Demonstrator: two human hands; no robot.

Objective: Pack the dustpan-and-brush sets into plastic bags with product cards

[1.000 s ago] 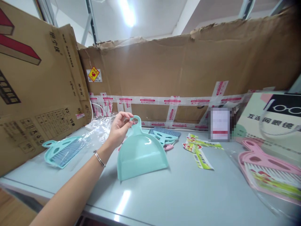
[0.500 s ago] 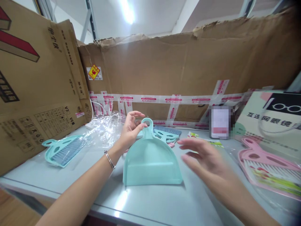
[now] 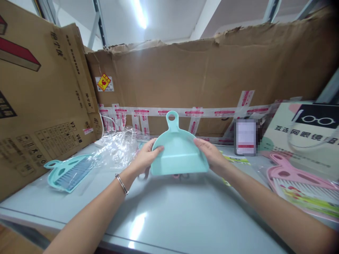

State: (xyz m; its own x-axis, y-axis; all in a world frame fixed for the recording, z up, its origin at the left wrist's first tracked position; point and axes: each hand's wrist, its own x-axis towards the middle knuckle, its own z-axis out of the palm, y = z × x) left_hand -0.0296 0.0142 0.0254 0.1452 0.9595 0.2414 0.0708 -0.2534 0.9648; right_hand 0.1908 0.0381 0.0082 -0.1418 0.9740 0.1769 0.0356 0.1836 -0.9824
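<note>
A mint-green plastic dustpan [image 3: 177, 151] is lifted off the grey table [image 3: 169, 211], handle pointing up and away. My left hand [image 3: 145, 158] grips its left edge and wears a thin bracelet on the wrist. My right hand [image 3: 210, 155] grips its right edge. Both hands have their fingers wrapped round the pan's sides. Whatever lies on the table behind the pan is hidden by it.
A mint brush [image 3: 67, 171] lies at the left near crumpled clear plastic bags [image 3: 118, 148]. A pink brush set in a bag [image 3: 304, 187] sits at the right under a printed box [image 3: 307, 135]. Cardboard walls [image 3: 201, 81] enclose the back and left.
My right hand came in and took the dustpan's right edge. My left hand shifted from the handle to the left edge, and the pan rose off the table.
</note>
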